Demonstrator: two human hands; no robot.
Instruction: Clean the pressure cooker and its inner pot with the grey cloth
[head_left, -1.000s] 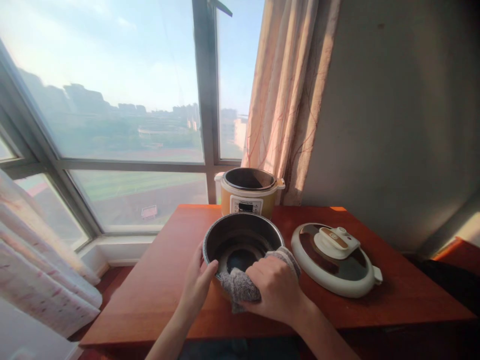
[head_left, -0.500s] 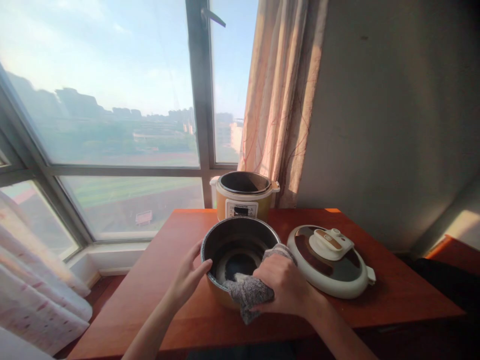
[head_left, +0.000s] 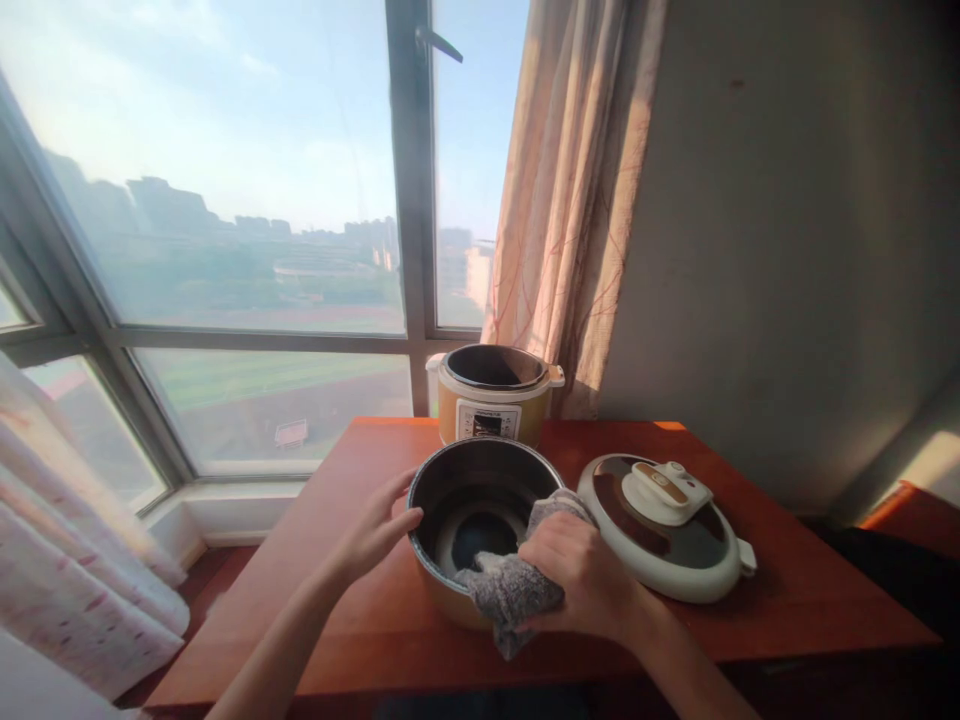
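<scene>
A dark metal inner pot (head_left: 450, 478) stands on the reddish wooden table (head_left: 352, 600) in front of me. My left hand (head_left: 373, 530) rests against the pot's left rim, thumb on the edge. My right hand (head_left: 581, 580) grips a grey cloth (head_left: 510, 592) draped over the pot's near right rim, part of it inside the pot. Behind the pot stands the yellow and white cooker body (head_left: 491, 395), open and without a lid.
The cooker's round white and brown lid (head_left: 664, 525) lies flat on the table to the right of the pot. A large window (head_left: 225, 250) and a curtain (head_left: 570, 200) are behind. A grey wall is at the right.
My right hand and the cloth have shifted slightly along the pot's near rim. My left hand stays at the left rim. The camera has moved a little.
</scene>
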